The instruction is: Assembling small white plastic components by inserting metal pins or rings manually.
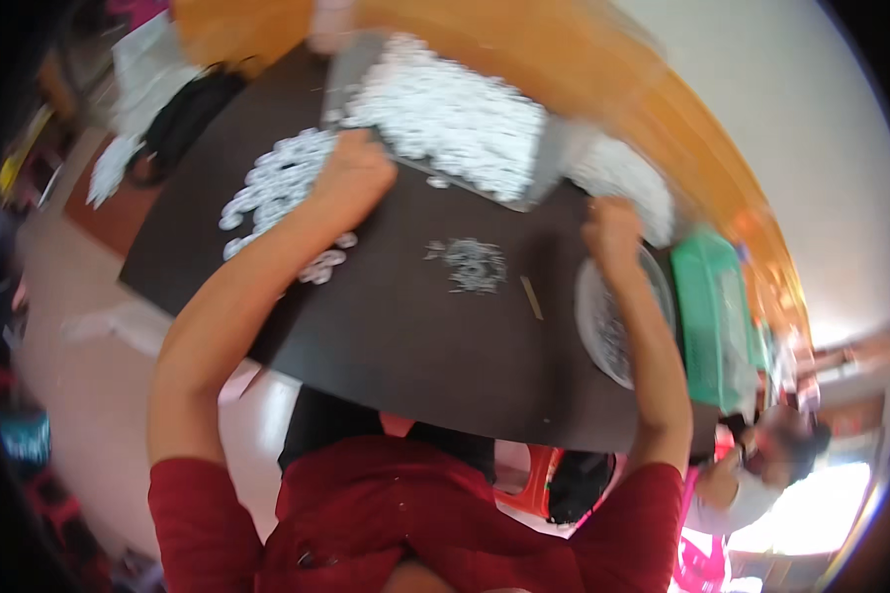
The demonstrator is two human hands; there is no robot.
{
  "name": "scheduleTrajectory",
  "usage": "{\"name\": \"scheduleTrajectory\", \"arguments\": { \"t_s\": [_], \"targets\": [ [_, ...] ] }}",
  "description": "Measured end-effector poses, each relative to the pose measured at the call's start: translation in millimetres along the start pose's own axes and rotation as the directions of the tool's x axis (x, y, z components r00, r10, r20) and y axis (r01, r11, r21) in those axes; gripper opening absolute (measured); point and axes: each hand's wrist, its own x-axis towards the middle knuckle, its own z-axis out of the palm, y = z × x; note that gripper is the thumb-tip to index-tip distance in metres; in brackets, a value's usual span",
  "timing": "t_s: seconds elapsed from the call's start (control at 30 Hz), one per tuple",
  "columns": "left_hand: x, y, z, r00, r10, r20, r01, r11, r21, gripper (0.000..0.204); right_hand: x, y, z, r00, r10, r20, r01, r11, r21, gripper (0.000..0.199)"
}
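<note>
Both hands [363, 166] [615, 232] near white pieces [455, 119]

white plastic pieces [455, 119], smooth tabletop [405, 336]

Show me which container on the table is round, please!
The white bowl, just left of the green basket. Its rim is curved; the basket and the grey tray heaped with white pieces look boxy, with corners.

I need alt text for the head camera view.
A person's left hand is by a tray heaped with white pieces; the right hand is by the far rim of a pale bowl. A small heap of grey pieces lies on the dark table.
</note>
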Motion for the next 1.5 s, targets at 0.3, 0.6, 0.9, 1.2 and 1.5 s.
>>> {"name": "scheduleTrajectory", "arguments": {
  "t_s": [0.3,0.6,0.9,1.2,1.5],
  "targets": [
    [17.1,17.0,-10.5,0.998,-0.024,-0.061,0.019,0.996,-0.088,0.008,-7.8,110.9,72.7,0.981,0.097,0.169,-0.064,0.980,-0.187,0.006],
    [8.3,42.6,-47.4,0.996,-0.014,-0.090,-0.011,0.963,-0.268,0.006,-9.4,115.2,79.3,0.945,0.113,0.306,-0.070,0.986,-0.148,0.008],
    [-76.8,48.5,-121.1,0.795,-0.437,0.421,0.508,0.098,-0.856,0.003,31.4,44.3,-43.4,0.991,0.129,0.033,-0.127,0.991,-0.039,0.023],
    [-78.8,87.7,-133.8,0.715,-0.290,0.636,0.440,-0.520,-0.732,0.012,53.5,151.0,-86.1,0.920,0.363,-0.146,-0.385,0.907,-0.170,0.029],
    [-96.6,96.6,-137.5,0.731,-0.425,0.534,0.381,-0.394,-0.836,0.020,-3.1,-85.4,-104.3,0.934,0.282,0.218,-0.346,0.568,0.747,0.016]
  ]
}}
